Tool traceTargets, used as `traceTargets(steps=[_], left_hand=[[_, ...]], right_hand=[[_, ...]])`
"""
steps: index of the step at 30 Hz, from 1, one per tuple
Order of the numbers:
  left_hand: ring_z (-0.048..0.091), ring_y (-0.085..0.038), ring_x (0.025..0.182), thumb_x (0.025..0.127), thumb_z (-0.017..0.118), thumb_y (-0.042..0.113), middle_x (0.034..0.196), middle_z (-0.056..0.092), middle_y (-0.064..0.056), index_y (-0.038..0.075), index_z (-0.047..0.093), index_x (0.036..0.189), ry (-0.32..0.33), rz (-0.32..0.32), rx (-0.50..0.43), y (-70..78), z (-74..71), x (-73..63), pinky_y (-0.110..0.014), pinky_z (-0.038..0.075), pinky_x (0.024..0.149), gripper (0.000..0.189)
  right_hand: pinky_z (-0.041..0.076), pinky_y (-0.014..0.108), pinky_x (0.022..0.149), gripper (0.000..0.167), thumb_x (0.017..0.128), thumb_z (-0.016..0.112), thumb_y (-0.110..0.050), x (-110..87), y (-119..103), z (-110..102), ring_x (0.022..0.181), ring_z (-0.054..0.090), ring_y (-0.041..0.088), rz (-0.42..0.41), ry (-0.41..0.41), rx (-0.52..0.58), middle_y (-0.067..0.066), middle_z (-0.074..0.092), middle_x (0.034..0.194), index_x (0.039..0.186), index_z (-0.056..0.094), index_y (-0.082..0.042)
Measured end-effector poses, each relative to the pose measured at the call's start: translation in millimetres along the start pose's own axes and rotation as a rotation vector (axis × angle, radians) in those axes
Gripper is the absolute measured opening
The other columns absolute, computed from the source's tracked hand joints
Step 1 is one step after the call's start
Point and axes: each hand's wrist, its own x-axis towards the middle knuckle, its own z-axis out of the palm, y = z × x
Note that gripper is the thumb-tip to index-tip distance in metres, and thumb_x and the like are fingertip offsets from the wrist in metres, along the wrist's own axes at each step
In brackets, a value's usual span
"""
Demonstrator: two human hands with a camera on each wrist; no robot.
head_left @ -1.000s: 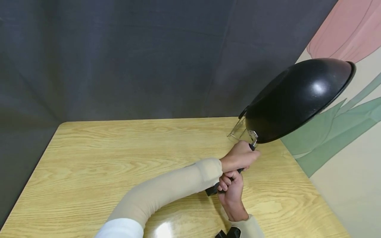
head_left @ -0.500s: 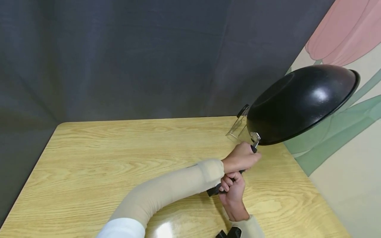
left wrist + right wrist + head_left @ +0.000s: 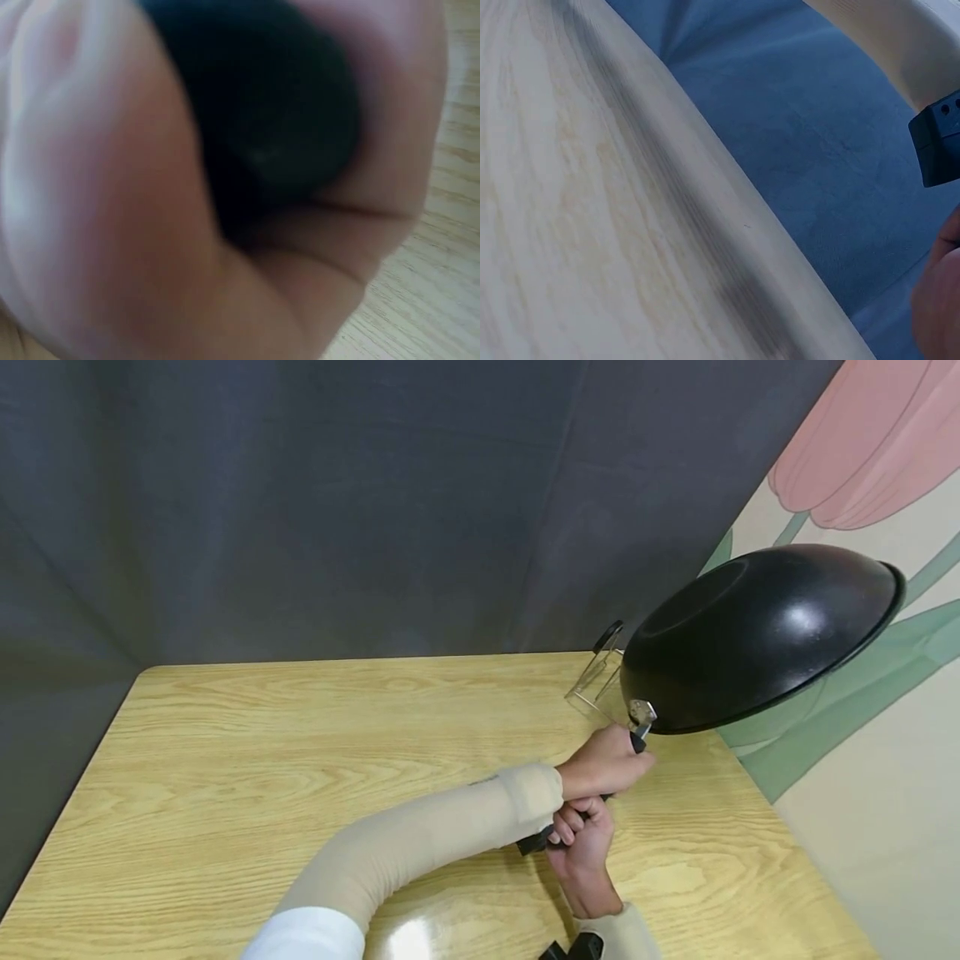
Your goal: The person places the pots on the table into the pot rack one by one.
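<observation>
A black wok [image 3: 757,635] is held up over the far right corner of the table, tilted, its rounded underside towards me in the head view. My left hand [image 3: 609,762] grips its black handle just below the metal bracket [image 3: 642,713]. Nearer the handle's lower end, my right hand [image 3: 587,839] has its fingers curled around it, below the left hand. The left wrist view shows the left hand [image 3: 112,187] wrapped around the dark handle [image 3: 277,105], blurred. Only a bit of a hand [image 3: 939,300] shows at the right wrist view's edge.
A thin wire-framed object with a black top [image 3: 607,637] stands at the table's back edge, partly behind the wok. A dark curtain [image 3: 337,510] hangs behind the wooden table [image 3: 262,760]. A wall with painted flowers [image 3: 862,827] lies to the right.
The wok has tipped, its raised far side sinking somewhat and more of its flat base coming into view. Both hands keep their grip and have hardly moved.
</observation>
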Motion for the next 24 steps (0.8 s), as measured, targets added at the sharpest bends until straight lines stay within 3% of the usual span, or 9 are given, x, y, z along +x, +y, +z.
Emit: traceTargets(steps=[10,16,24], left_hand=[[0.033,-0.008,0.034,0.096,0.061,0.019,0.043,0.031,0.007,0.018,0.034,0.053,-0.023,0.015,0.038,-2.1,6.3,1.0,-0.02,0.027,0.037,0.051],[0.028,-0.008,0.037,0.095,0.063,0.02,0.046,0.026,0.008,0.018,0.034,0.053,-0.018,-0.002,0.079,-4.6,7.9,-0.4,-0.022,0.027,0.04,0.052],[0.031,-0.008,0.038,0.095,0.063,0.019,0.045,0.028,0.008,0.017,0.037,0.054,-0.011,0.002,0.09,-10.3,6.2,1.6,-0.022,0.029,0.04,0.048]], right_hand=[[0.008,0.024,0.048,0.031,0.087,0.037,0.001,-3.5,-2.3,-2.1,0.045,0.016,0.009,-0.02,0.022,0.028,-0.004,0.009,0.054,0.066,0.019,-0.011],[0.007,0.024,0.048,0.032,0.085,0.04,0.0,-4.8,-1.8,-2.0,0.045,0.015,0.01,0.003,0.021,0.054,-0.004,0.009,0.053,0.065,0.018,-0.012],[0.007,0.024,0.048,0.034,0.084,0.043,-0.002,-4.4,0.8,-2.1,0.045,0.016,0.009,0.015,0.031,0.057,-0.004,0.009,0.053,0.065,0.017,-0.012]])
